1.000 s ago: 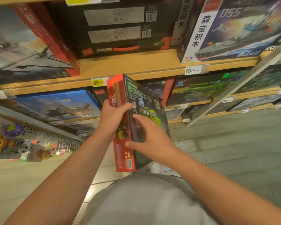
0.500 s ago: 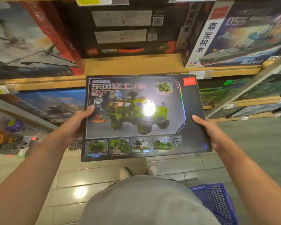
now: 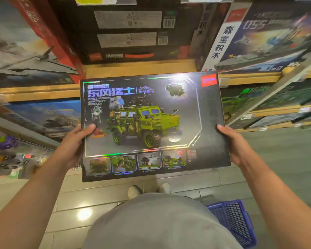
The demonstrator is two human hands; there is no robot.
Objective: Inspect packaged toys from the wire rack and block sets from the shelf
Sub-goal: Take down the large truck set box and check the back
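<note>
I hold a dark block set box (image 3: 151, 126) flat in front of me, its face toward me showing a green camouflage truck. My left hand (image 3: 74, 144) grips its left edge with the thumb on the front. My right hand (image 3: 233, 144) grips the right edge the same way. Behind the box run wooden shelves (image 3: 138, 69) packed with more block set boxes. The wire rack (image 3: 31, 142) with packaged toys (image 3: 5, 159) hangs low at the far left.
A warship box (image 3: 269, 38) stands on the upper shelf at right, a jet box (image 3: 22, 51) at left, black boxes (image 3: 133, 33) between them. A blue basket (image 3: 235, 221) sits on the tiled floor by my feet at lower right.
The box was edge-on, red side toward me, a second ago. I turned it face-up, moved my hands to its two sides, and have since held it steady, a little closer.
</note>
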